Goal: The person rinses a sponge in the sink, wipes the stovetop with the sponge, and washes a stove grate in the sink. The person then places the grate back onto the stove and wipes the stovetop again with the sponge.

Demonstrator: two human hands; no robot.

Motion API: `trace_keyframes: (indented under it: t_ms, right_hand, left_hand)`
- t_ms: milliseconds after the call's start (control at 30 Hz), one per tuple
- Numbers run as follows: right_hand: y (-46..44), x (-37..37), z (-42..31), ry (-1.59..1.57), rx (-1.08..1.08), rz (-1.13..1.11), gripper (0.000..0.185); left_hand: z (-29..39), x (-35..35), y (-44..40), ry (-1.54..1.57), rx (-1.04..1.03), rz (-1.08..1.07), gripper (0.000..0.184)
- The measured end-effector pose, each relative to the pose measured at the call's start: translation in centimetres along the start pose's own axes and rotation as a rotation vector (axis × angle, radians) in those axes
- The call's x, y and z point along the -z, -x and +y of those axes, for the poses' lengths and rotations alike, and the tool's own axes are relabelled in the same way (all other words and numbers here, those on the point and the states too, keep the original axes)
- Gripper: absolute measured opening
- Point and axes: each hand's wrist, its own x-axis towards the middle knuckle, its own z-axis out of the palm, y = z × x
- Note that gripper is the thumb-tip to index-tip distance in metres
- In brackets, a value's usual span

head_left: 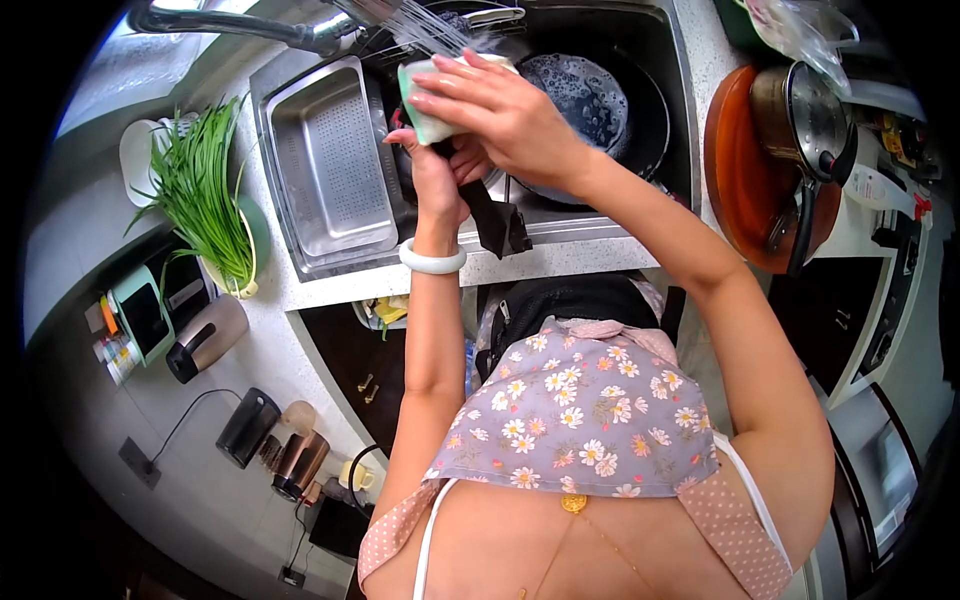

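Note:
My right hand [515,115] presses a white sponge cloth with a pale green edge [430,118] under its flattened fingers. Just below it, my left hand [440,175] has its fingers curled round a black handle-like piece [495,215] that hangs toward the sink's front edge. What the black piece joins to is hidden by the cloth and hands. Running water [430,28] falls right beside the cloth. To the right, a dark wok [645,110] with foamy water sits in the sink.
A perforated steel tray [335,160] lies in the sink's left part, below the faucet [320,35]. Green chives [205,190] stand in a pot on the left. At right, a lidded saucepan [795,115] rests by a round wooden board [730,170]. An electric kettle [208,335] stands at lower left.

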Motion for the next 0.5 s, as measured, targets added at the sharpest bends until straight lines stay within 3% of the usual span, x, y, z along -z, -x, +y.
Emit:
trace_keyframes:
  t_ms: [33, 167, 300, 500]
  right_hand:
    - [0.2, 0.1, -0.2, 0.058, 0.005, -0.007, 0.045]
    - [0.7, -0.6, -1.0, 0.213, -0.051, -0.013, 0.044]
    - [2.9, -1.8, -1.3, -0.004, -0.186, -0.063, 0.046]
    - [1.2, -3.0, -0.5, -0.076, -0.243, 0.031, 0.045]
  left_hand:
    - [0.1, 0.4, -0.5, 0.005, 0.008, -0.086, 0.089]
    - [0.0, -1.2, -1.3, -0.059, -0.107, 0.048, 0.105]
    - [1.4, -1.8, -1.5, 0.108, 0.031, 0.071, 0.109]
    - [1.5, -1.2, -3.0, 0.194, -0.025, -0.106, 0.118]
